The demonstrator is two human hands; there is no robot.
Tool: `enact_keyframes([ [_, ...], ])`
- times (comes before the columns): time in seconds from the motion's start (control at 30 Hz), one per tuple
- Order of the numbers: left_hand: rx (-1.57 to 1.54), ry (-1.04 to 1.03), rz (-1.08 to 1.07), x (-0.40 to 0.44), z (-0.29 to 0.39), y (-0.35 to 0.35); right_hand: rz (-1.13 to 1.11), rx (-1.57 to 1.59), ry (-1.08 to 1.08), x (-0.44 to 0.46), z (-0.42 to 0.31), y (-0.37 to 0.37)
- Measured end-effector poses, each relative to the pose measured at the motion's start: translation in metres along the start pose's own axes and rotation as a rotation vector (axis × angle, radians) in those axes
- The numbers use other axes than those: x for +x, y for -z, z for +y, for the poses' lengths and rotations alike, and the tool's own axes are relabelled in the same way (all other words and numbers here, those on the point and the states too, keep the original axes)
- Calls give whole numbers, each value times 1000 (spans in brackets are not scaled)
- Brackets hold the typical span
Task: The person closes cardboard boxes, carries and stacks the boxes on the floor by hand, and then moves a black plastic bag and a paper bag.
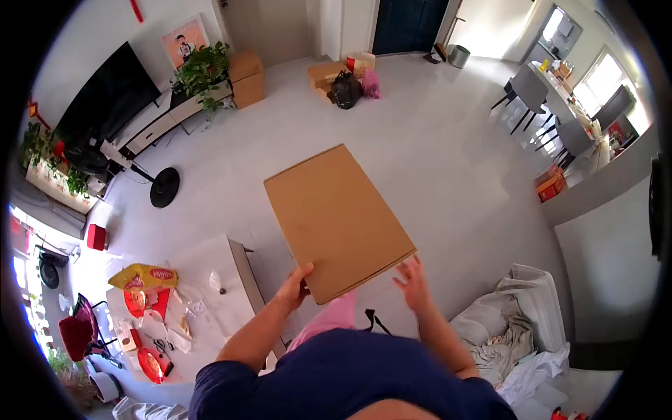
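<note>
A flat brown cardboard box (339, 220), closed, is held up in front of my body above the pale floor. My left hand (295, 285) grips its near left corner, with the thumb on top and the other fingers hidden beneath. By the near right corner is my right hand (411, 280), its fingers apart. Whether those fingertips touch the box's edge I cannot tell.
At the left stands a white table (217, 315) with a yellow bag (143, 276), scissors and red packets. A fan base (165, 187) is farther off. Bedding fills a sofa (511, 322) at the right. Bags (346, 89) and boxes lie ahead.
</note>
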State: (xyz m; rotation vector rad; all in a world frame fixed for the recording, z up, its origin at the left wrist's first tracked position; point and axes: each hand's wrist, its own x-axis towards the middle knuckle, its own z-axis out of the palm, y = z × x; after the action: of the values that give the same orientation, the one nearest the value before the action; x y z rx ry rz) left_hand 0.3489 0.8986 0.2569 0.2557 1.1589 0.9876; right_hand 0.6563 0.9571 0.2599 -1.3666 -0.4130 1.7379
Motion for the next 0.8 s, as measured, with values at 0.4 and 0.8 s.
enact_keyframes([
  [0.4,201,-73,-155,234,213,-96,-432,-239,-110,229,-237,-64],
  [0.8,-196,-259,194,429,386,-131,-667,-573,-314,530,-389,-261],
])
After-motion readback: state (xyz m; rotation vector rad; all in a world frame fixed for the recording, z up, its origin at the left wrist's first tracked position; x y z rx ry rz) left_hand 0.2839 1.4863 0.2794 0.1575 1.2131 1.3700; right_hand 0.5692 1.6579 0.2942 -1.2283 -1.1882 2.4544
